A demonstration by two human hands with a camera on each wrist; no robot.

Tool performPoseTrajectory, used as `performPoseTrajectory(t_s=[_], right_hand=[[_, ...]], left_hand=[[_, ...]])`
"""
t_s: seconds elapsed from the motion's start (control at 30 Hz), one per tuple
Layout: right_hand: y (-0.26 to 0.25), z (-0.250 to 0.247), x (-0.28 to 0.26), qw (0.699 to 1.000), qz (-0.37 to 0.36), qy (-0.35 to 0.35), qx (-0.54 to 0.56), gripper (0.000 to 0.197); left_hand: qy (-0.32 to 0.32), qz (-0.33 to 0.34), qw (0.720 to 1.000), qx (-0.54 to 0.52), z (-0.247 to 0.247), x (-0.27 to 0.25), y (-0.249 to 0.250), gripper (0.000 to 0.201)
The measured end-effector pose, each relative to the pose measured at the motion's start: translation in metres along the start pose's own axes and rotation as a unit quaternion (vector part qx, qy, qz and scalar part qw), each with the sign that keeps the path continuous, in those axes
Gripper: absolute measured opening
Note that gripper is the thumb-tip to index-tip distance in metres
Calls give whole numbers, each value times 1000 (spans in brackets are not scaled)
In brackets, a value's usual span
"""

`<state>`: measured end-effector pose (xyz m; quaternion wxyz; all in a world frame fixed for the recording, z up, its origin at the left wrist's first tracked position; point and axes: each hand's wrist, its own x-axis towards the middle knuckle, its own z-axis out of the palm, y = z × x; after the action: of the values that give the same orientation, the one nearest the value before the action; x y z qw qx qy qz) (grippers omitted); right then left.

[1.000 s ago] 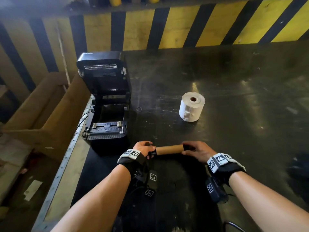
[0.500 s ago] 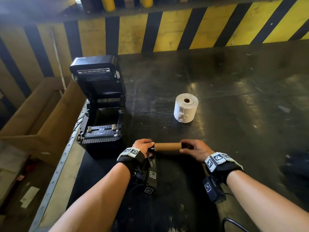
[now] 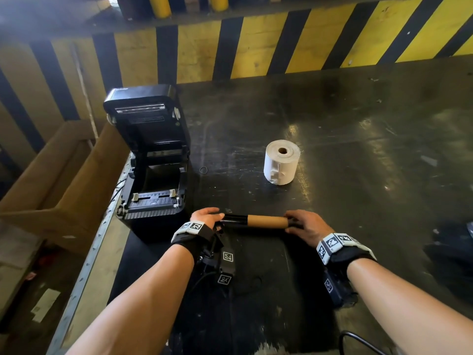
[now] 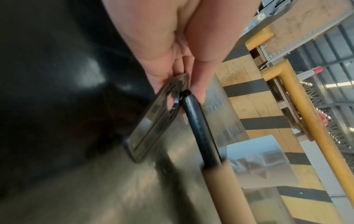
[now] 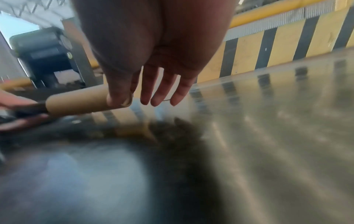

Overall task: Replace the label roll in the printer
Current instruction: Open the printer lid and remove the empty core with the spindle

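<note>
Printer (image 3: 151, 160), black plastic, lid tipped up and back, roll bay bare; sits at the left edge of the dark scuffed table (image 3: 358, 139). Right of the printer and nearer the person: left hand (image 3: 206, 217) pinching the black spindle (image 3: 234, 219), thumb and fingers closed on its end. Left wrist view alone shows a flat slotted black end plate (image 4: 151, 128) against those fingers. Spindle runs into a brown cardboard core (image 3: 267, 222), smooth matte tube, held level. Right hand (image 3: 305, 226) grips the core's far end; right wrist view shows thumb and forefinger on it, other fingers hanging straight. Beyond the core, well right of the printer, a white label roll (image 3: 281, 162) stands on end.
</note>
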<state>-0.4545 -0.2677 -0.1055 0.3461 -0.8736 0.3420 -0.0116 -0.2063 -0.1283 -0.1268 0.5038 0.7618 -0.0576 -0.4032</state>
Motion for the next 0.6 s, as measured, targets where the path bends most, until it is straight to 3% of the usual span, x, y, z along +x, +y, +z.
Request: performPoseTrajectory(t_s=[0.17,0.27,0.47,0.6], right_hand=[[24,-15,0,994,65,-5,-83,40],[19,-19,6,991,80,0,-110,54],[-42,-6,29,1000,-12,9,-16,60],[-59,1,40,996,-44,-29,-77,49]], left_hand=[[48,30,998,2,-18,7,2,26],[50,51,997,7,-22,7,4,26],[-18,62,996,-58,-9,-6,14,29],[-51,52,994,-86,-3,-12,22,30]])
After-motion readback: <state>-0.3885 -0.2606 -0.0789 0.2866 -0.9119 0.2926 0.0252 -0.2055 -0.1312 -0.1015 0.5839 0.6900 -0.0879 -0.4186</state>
